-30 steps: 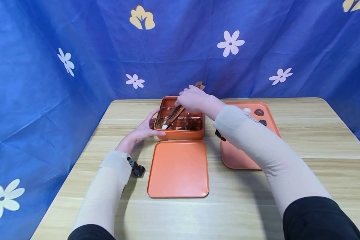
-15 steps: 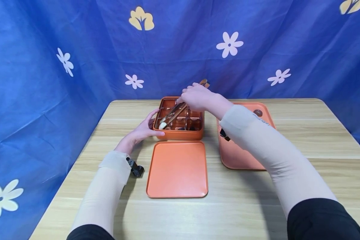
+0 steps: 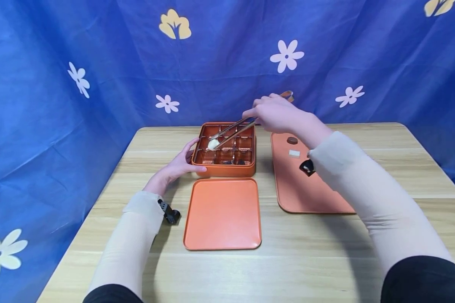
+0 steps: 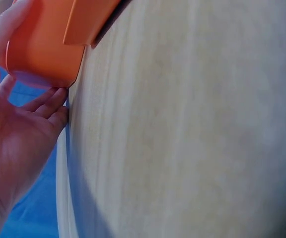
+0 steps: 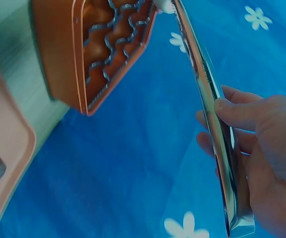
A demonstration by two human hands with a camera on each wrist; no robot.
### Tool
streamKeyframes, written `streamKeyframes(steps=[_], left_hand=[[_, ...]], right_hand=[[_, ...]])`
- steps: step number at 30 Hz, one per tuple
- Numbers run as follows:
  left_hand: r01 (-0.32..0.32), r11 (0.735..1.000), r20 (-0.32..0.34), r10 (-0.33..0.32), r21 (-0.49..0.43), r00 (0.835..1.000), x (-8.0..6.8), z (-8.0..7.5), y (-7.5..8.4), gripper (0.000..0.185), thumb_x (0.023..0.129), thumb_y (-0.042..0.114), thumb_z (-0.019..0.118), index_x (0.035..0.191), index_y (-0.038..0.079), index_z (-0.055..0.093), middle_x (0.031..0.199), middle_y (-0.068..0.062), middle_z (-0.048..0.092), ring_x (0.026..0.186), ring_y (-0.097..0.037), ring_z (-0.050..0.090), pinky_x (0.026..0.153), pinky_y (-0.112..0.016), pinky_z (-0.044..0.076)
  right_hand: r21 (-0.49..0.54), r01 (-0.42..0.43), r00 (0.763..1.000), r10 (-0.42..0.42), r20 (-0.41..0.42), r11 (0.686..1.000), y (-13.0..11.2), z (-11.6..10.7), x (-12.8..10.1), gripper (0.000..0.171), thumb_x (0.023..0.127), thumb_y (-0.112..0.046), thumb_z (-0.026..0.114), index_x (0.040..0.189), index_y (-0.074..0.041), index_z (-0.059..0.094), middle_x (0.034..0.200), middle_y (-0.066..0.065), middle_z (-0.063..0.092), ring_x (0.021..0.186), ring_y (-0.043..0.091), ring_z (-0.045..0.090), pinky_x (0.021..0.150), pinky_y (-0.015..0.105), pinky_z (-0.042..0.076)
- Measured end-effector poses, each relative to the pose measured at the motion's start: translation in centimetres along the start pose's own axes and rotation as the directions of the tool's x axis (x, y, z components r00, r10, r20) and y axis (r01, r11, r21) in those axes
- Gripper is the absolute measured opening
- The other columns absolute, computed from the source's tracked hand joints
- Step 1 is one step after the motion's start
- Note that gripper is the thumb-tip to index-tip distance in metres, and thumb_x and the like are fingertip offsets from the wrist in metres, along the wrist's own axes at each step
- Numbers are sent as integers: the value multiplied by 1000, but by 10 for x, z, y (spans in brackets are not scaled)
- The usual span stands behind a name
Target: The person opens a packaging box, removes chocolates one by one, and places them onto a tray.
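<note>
My left hand (image 3: 180,162) holds the left front corner of an orange divided box (image 3: 227,171), thumb along its front wall. In the left wrist view its fingertips meet the box's side low at the tabletop. My right hand (image 3: 277,111), raised beyond the box's right side, grips metal tongs (image 5: 207,99) between thumb and fingers. A white rounded piece (image 3: 213,144) is pinched in the tong tips, over the box's left compartments. Dark pieces (image 3: 241,162) lie in the front row's middle and right compartments.
A flat square orange lid or tray (image 3: 223,214) lies in front of the box. To the right is a larger coral tray (image 3: 295,193), partly under my right forearm. On it are a round brown piece (image 3: 292,140) and a white rectangular piece (image 3: 294,153). A blue flowered curtain (image 3: 220,63) hangs behind.
My right hand has moved right and up with the tongs, lifting the white piece from the front left compartment toward the back. My left hand has stayed on the box.
</note>
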State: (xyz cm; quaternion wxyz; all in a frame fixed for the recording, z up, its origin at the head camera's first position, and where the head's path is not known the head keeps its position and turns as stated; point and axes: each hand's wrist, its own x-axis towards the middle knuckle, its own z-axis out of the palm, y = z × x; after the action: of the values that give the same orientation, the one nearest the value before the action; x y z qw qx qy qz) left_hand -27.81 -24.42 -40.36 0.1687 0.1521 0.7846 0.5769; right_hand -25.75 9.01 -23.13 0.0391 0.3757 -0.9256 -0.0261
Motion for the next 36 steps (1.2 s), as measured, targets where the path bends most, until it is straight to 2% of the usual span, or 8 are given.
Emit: streamKeyframes(steps=[4, 11, 17, 22, 29, 36], left_hand=[[4, 1000, -5, -4, 9, 1000, 0, 0, -1, 107, 81, -1, 75, 157, 29, 6, 156, -22, 20, 139, -37, 28, 113, -48, 19], [8, 1000, -15, -8, 26, 1000, 0, 0, -1, 106, 81, 0, 76, 157, 29, 8, 155, -22, 21, 139, -36, 29, 113, -48, 20], [2, 1000, -17, -2, 30, 1000, -1, 0, 0, 106, 80, -1, 75, 157, 28, 7, 155, -23, 21, 139, -37, 28, 113, -48, 19], [6, 999, -16, -6, 33, 1000, 0, 0, 0, 106, 81, 0, 76, 157, 29, 8, 154, -22, 23, 138, -37, 30, 113, -48, 20], [1, 1000, -14, 0, 31, 1000, 1, -1, 0, 105, 81, 0, 75, 157, 29, 9, 154, -22, 24, 138, -36, 30, 112, -49, 20], [4, 1000, -9, -4, 26, 1000, 1, -1, 0, 105, 81, 0, 75, 157, 29, 8, 154, -22, 24, 138, -37, 30, 112, -48, 21]], right_hand=[[0, -12, 998, 12, -54, 1000, 15, -2, -26, 41, 96, -5, 57, 136, -16, 59, 111, 13, 63, 102, 33, 56, 83, 45, 39], [-19, -38, 991, 36, -126, 999, 35, 2, -82, 40, 93, 0, 55, 131, -12, 62, 104, 14, 63, 94, 34, 57, 77, 45, 40], [-51, -45, 984, 36, -175, 998, 45, 19, -125, 40, 85, 3, 65, 123, -10, 66, 93, 11, 62, 83, 32, 57, 68, 43, 40], [-61, -60, 978, 46, -202, 996, 50, 39, -158, 37, 85, 0, 68, 120, -11, 68, 87, 7, 60, 79, 29, 57, 68, 44, 40], [-27, -95, 971, 87, -225, 995, 53, 60, -192, 41, 81, 2, 71, 120, -9, 69, 93, 8, 64, 88, 30, 60, 72, 47, 42], [-44, -133, 974, 123, -190, 990, 56, 71, -210, 38, 81, 2, 71, 118, -9, 70, 93, 8, 65, 89, 30, 61, 73, 49, 44]])
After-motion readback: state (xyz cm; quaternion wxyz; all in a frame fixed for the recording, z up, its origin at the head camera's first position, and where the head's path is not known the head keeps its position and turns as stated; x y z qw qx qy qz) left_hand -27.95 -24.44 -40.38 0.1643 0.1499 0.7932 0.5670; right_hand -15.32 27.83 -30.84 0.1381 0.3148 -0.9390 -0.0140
